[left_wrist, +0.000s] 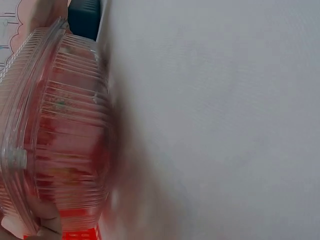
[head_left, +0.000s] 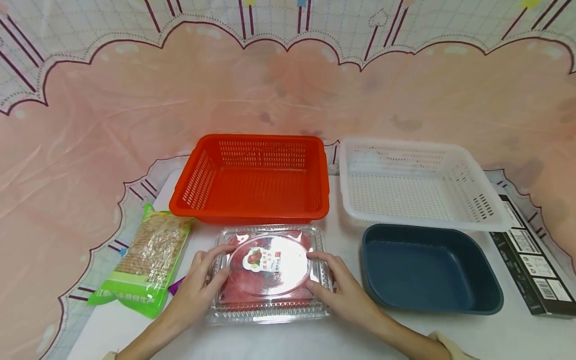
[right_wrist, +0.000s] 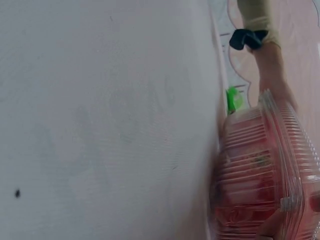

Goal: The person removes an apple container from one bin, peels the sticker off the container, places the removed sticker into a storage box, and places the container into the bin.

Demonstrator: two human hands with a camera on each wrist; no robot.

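Observation:
A clear plastic clamshell box (head_left: pixel 270 282) with red contents lies on the white table in front of me. Its lid bears an oval panel and a printed label (head_left: pixel 262 260) with a red fruit picture. My left hand (head_left: pixel 200 282) grips the box's left side, its thumb and a finger reaching onto the lid. From the opposite side, my right hand (head_left: pixel 339 287) holds the right edge in much the same way. Fingers (left_wrist: pixel 46 212) show against the ribbed side below the rim in the left wrist view. Both wrist views show the box lid closed.
A red basket (head_left: pixel 261 192) stands just behind the box, with a white basket (head_left: pixel 400 200) to its right. Nearer me on the right is a dark blue tub (head_left: pixel 427 272), beside a black box (head_left: pixel 531 260). At left lie a green food bag (head_left: pixel 146 260) and something purple (head_left: pixel 175 286).

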